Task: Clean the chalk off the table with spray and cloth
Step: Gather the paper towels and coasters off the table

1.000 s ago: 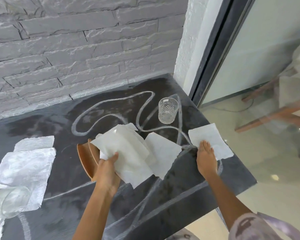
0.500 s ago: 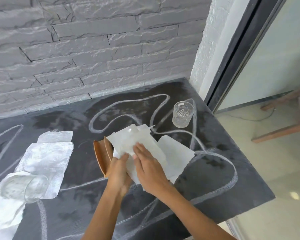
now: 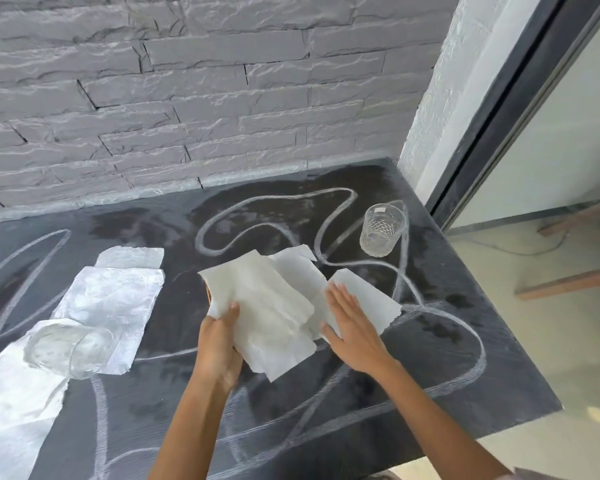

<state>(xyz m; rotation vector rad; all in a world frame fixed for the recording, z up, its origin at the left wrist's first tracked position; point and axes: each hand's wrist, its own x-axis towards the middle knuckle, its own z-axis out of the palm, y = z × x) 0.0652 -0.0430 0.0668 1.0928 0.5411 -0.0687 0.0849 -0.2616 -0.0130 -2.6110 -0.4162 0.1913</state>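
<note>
upright glass (image 3: 381,230) beyond cloth (image 3: 271,306), tipped glass (image 3: 70,351) left

White cloth (image 3: 271,306), crumpled in loose overlapping sheets, lies mid-counter. The dark slate counter (image 3: 430,368) carries looping white chalk lines (image 3: 478,344), smeared and partly wiped, with damp dark patches near the wall.

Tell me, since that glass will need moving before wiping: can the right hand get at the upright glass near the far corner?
Probably yes. The right hand lies flat and open on the paper sheets, holding nothing, and only bare chalked table separates it from the upright glass.
</note>
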